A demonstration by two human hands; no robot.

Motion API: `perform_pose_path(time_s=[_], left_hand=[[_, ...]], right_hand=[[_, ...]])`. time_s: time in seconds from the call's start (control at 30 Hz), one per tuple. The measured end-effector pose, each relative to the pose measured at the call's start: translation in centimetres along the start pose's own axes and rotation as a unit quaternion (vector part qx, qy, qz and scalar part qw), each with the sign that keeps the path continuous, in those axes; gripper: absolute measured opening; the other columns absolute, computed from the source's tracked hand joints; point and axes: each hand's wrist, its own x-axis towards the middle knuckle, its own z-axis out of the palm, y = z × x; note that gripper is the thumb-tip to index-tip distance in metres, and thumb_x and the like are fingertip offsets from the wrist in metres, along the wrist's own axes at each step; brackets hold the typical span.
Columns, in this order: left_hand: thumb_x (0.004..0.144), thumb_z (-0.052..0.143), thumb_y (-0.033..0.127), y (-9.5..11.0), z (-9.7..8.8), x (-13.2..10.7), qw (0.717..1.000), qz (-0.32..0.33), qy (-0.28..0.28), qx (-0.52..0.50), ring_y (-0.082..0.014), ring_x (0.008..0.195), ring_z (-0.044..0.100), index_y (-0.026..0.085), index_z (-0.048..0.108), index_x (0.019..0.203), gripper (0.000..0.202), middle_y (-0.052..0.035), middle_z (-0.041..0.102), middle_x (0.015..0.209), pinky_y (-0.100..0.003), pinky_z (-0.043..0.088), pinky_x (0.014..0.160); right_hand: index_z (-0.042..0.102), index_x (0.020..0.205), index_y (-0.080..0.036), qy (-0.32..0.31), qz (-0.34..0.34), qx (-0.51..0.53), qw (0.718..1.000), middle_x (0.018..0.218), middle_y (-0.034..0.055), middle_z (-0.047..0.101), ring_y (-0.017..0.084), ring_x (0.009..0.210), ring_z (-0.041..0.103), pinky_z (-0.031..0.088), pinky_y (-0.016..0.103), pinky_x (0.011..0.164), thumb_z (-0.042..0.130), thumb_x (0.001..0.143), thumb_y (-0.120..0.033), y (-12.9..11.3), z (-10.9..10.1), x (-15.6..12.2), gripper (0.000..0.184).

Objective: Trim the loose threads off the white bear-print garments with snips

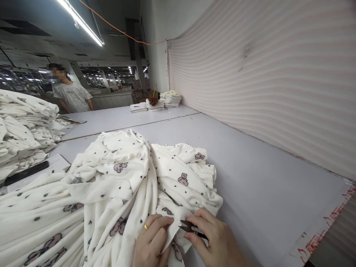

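My left hand (pixel 151 241), a gold ring on one finger, pinches a fold of a white garment (pixel 128 185) printed with pink bears and small dark hearts. My right hand (pixel 214 241) is closed round small black thread snips (pixel 190 228), whose blades touch the cloth edge held by my left hand. The garment lies crumpled on a pale grey table (pixel 264 185), spreading left and back.
A tall stack of similar white garments (pixel 25 126) stands at the left, with a black object (pixel 26 172) on paper beside it. Folded piles (pixel 167 100) sit at the table's far end. A person (pixel 71 94) stands behind. A striped cloth wall (pixel 264 74) runs along the right.
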Motion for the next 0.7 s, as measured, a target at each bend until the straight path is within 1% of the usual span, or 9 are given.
perform_pose_path(time_s=[0.07,0.23,0.37,0.43,0.5,0.53,0.6,0.67,0.7], left_hand=[[0.075,0.048,-0.003,0.1,-0.1,0.1,1.0,0.003,0.005,0.003,-0.0216,0.083,0.057,0.018,0.05,0.079,0.022,-0.0117,0.067,0.094,-0.034,0.05,0.068],[0.073,0.048,-0.004,0.0,-0.1,0.1,1.0,0.019,0.009,0.007,-0.0219,0.085,0.056,0.017,0.051,0.079,0.023,-0.0125,0.067,0.095,-0.033,0.051,0.069],[0.074,0.048,-0.005,-0.1,-0.1,-0.2,1.0,0.02,0.001,0.012,-0.0227,0.088,0.055,0.016,0.052,0.082,0.023,-0.0139,0.067,0.098,-0.034,0.051,0.071],[0.075,0.049,-0.005,-0.1,-0.1,-0.4,1.0,0.02,-0.003,0.01,-0.0233,0.091,0.056,0.016,0.053,0.084,0.023,-0.0145,0.067,0.101,-0.035,0.051,0.072],[0.076,0.05,-0.004,-0.1,-0.2,-0.3,1.0,0.009,-0.002,-0.003,-0.0235,0.093,0.057,0.016,0.053,0.085,0.023,-0.0141,0.067,0.102,-0.036,0.051,0.074],[0.077,0.05,-0.004,-0.1,-0.2,-0.3,1.0,-0.001,0.0,-0.014,-0.0232,0.094,0.058,0.017,0.052,0.084,0.022,-0.0134,0.067,0.102,-0.036,0.052,0.075],[0.079,0.05,-0.003,0.0,-0.3,0.0,0.999,-0.023,0.002,-0.038,-0.0216,0.092,0.06,0.019,0.05,0.081,0.023,-0.0109,0.068,0.1,-0.035,0.052,0.076],[0.079,0.048,-0.004,0.1,-0.4,0.3,0.998,-0.03,0.005,-0.063,-0.0199,0.089,0.061,0.021,0.047,0.076,0.024,-0.0083,0.068,0.096,-0.033,0.052,0.074],[0.079,0.048,-0.004,0.2,-0.5,0.4,0.997,-0.025,0.008,-0.074,-0.0191,0.087,0.062,0.021,0.046,0.073,0.025,-0.0072,0.069,0.095,-0.032,0.052,0.073]], right_hand=[[0.069,0.097,-0.023,-0.007,0.008,0.004,1.0,0.087,0.003,0.065,0.018,0.072,0.067,0.053,0.025,0.065,0.057,0.087,-0.025,-0.1,0.0,0.2,0.016],[0.069,0.102,-0.023,0.019,-0.006,-0.003,1.0,0.09,0.0044,0.066,0.019,0.074,0.067,0.053,0.026,0.067,0.059,0.086,-0.027,0.0,0.4,0.0,0.019],[0.071,0.097,-0.024,0.028,0.015,0.025,0.999,0.084,0.0036,0.066,0.018,0.069,0.065,0.05,0.024,0.06,0.054,0.089,-0.027,0.0,0.4,-0.1,0.019],[0.071,0.095,-0.024,0.043,0.034,0.063,0.996,0.083,0.0032,0.065,0.017,0.069,0.064,0.05,0.023,0.059,0.054,0.089,-0.027,0.0,0.5,-0.2,0.019],[0.07,0.093,-0.023,0.052,0.06,0.136,0.988,0.083,0.0029,0.065,0.018,0.074,0.065,0.051,0.023,0.065,0.058,0.086,-0.027,0.0,0.9,-0.2,0.015],[0.069,0.093,-0.022,0.056,0.081,0.182,0.978,0.082,0.0025,0.065,0.018,0.076,0.065,0.051,0.024,0.068,0.061,0.084,-0.027,0.0,1.3,-0.2,0.013],[0.066,0.097,-0.021,0.061,0.114,0.269,0.955,0.083,0.002,0.064,0.018,0.076,0.064,0.052,0.024,0.069,0.064,0.079,-0.026,-0.2,2.1,0.1,0.018],[0.066,0.099,-0.02,0.069,0.11,0.312,0.941,0.085,0.0026,0.064,0.017,0.077,0.064,0.052,0.024,0.069,0.064,0.079,-0.027,-0.7,2.8,0.7,0.021],[0.067,0.096,-0.02,0.071,0.092,0.31,0.944,0.085,0.0028,0.064,0.017,0.076,0.063,0.051,0.023,0.068,0.063,0.081,-0.027,-1.0,3.1,1.1,0.017]])
